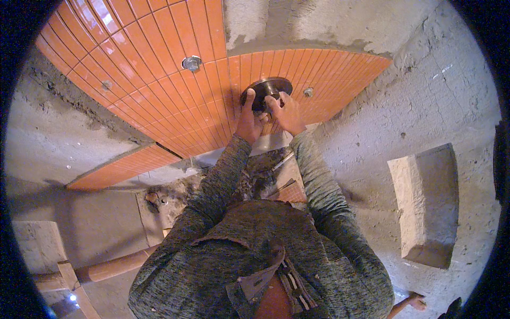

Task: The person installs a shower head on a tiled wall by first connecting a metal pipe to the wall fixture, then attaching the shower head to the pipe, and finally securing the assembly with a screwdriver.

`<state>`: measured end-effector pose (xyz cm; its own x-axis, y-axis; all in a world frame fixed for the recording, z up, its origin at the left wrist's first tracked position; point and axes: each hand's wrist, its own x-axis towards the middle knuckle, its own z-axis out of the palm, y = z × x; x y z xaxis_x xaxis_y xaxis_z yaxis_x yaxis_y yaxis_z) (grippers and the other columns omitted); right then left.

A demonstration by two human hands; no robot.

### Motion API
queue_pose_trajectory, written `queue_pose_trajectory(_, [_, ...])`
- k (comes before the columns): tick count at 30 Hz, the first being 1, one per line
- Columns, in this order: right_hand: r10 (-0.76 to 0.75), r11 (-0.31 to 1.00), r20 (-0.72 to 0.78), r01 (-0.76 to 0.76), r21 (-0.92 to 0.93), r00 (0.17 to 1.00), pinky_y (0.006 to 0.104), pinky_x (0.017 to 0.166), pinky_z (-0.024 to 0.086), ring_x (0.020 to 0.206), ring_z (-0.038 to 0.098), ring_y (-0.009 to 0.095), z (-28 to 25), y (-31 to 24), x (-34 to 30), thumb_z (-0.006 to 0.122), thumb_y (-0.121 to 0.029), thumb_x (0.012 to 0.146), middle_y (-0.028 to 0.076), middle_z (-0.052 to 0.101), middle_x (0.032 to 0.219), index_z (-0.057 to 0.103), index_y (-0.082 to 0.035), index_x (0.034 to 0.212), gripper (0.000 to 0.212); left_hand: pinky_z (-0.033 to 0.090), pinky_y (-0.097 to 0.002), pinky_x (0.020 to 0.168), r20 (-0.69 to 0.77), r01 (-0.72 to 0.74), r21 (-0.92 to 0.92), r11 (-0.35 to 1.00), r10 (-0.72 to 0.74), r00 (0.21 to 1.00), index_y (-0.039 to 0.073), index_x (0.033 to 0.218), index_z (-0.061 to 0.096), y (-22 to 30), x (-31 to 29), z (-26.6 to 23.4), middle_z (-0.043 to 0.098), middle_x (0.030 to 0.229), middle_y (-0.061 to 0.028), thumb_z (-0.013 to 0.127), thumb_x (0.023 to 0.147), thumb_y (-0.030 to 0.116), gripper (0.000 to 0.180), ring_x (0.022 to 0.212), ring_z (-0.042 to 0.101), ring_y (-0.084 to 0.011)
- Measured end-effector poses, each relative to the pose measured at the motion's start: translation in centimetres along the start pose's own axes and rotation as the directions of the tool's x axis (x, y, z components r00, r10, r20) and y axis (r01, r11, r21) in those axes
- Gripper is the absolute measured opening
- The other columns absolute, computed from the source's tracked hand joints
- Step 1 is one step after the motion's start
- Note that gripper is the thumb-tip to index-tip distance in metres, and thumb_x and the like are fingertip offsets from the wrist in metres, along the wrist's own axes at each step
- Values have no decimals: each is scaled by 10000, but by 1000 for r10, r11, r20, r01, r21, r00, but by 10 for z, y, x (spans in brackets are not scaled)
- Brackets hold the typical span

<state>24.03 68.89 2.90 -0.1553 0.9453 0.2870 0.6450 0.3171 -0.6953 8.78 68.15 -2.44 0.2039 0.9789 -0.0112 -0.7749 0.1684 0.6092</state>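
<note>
Both my arms reach forward to a wall of narrow orange tiles (175,101). A dark, shiny round disc with a raised centre (281,84) sits at the tile face between my hands. My left hand (248,119) grips the disc's left edge, thumb up along its front and the other fingers mostly hidden below. My right hand (288,112) has its fingers curled at the raised centre, pinching there. Whether the disc touches the tiles I cannot tell. A metal pipe fitting (192,64) sticks out of the wall to the left, and a smaller one (308,92) to the right.
Rough grey plaster (366,138) covers the right wall, which has a recessed niche (430,207). Another person's hand (417,302) shows at the lower right. Rubble (255,178) lies below my arms. A brown pipe (117,268) and wooden boards (69,276) are at the lower left.
</note>
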Motion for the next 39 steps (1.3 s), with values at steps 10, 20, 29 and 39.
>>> queue_pose_trajectory(10, [67, 886, 396, -238, 399, 916, 343, 618, 468, 660, 611, 189, -16, 29, 12, 647, -455, 951, 37, 621, 696, 596, -84, 788, 409, 539, -330, 797, 0, -199, 48, 979, 199, 980, 148, 1280, 571, 9, -20, 41, 671, 1028, -39, 624, 963, 530, 500, 893, 647, -184])
queue_pose_trajectory(20, [62, 738, 488, -368, 565, 871, 250, 524, 402, 579, 541, 88, -17, 39, 23, 680, -534, 925, -37, 601, 666, 616, -144, 772, 425, 578, -439, 875, 234, -296, 198, 934, 248, 940, 338, 1571, 259, -34, 27, -54, 568, 1271, -149, 693, 936, 53, 821, 973, 640, -315])
queue_pose_trajectory(29, [247, 422, 635, -671, 610, 732, 226, 516, 520, 619, 634, 108, -22, 32, 27, 706, -519, 916, 10, 649, 746, 663, -100, 966, 425, 556, -402, 911, 123, -262, 280, 924, 236, 964, 327, 1620, 149, -36, 7, -38, 545, 1272, -138, 667, 905, -5, 944, 1081, 600, -264])
queue_pose_trajectory(39, [355, 263, 624, -715, 648, 696, 242, 677, 645, 719, 704, 169, -31, 3, 27, 769, -294, 910, 86, 671, 899, 649, -21, 1130, 370, 383, -417, 1089, -226, 64, 48, 997, -51, 973, 138, 1365, 490, 5, -11, 21, 606, 1239, -67, 680, 790, 776, 880, 1206, 560, -233])
